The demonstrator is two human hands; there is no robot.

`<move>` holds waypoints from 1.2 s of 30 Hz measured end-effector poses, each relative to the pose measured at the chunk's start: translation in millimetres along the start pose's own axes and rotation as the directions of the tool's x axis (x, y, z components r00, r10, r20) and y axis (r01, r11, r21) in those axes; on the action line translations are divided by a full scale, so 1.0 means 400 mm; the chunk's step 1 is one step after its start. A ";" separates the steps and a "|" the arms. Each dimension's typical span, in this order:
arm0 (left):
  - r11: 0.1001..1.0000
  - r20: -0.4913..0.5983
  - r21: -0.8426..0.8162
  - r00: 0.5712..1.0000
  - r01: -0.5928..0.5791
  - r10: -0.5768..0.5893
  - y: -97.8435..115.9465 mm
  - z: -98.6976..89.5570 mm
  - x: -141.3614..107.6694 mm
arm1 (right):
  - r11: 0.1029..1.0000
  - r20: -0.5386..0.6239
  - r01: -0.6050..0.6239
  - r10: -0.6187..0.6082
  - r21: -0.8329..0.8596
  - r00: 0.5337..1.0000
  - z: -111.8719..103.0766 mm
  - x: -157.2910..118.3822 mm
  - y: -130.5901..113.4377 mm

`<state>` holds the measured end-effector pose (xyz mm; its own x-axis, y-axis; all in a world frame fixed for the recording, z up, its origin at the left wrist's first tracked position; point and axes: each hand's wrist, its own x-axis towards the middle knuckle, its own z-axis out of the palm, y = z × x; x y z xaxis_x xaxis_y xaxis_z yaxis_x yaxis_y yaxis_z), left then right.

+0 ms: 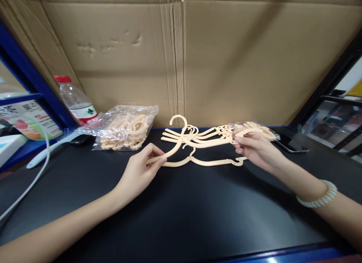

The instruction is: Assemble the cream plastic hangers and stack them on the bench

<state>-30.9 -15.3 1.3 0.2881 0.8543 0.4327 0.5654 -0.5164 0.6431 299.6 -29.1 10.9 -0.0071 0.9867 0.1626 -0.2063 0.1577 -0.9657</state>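
"Our left forearm [65,225] and right forearm [339,214] come in from the lower corners, with a pale ridged band [318,195] around the right wrist. What are we holding?"

"One cream hanger [207,143], between our hands at the middle of the view, its hook pointing up and curling left. Our left hand [141,167] pinches its left arm between thumb and fingers."

"And our right hand [254,147]?"

"Closed around the end of the right arm. We also see a curved cream piece [249,131] at those fingers, but cannot tell whether it belongs to the same hanger."

"What lies close by?"

"Just below it in our view, a second hanger [212,163] lies on the black tabletop [198,214], its left end hidden by our left hand. Behind the held one, several stacked hangers [206,134] fan their arms leftward."

"And farther out?"

"To the left we have a clear bag [127,129] of cream pieces, with a red-capped bottle [77,101] behind it and a white cable [45,165] at the far left. To the right, another bag [268,132] sits beside a phone [294,145]. Cardboard [240,67] stands along the back."
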 end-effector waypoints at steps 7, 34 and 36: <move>0.961 0.165 0.231 0.980 -0.151 0.114 0.010 -0.023 0.005 | 0.940 0.079 -0.006 0.035 -0.341 0.996 -0.120 0.028 -0.050; 0.598 0.470 0.606 0.843 -0.525 0.264 0.023 -0.022 -0.003 | 0.363 0.377 0.249 0.344 -0.898 0.860 -0.126 0.029 -0.060; 0.595 0.457 0.610 0.846 -0.523 0.275 0.024 -0.022 -0.004 | 0.365 0.366 0.245 0.312 -0.898 0.877 -0.116 0.027 -0.059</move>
<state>-32.5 -22.1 12.4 0.7525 0.6075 0.2542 0.6571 -0.7180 -0.2296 349.9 -20.4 26.2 -0.4290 0.8993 -0.0845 0.8018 0.3360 -0.4942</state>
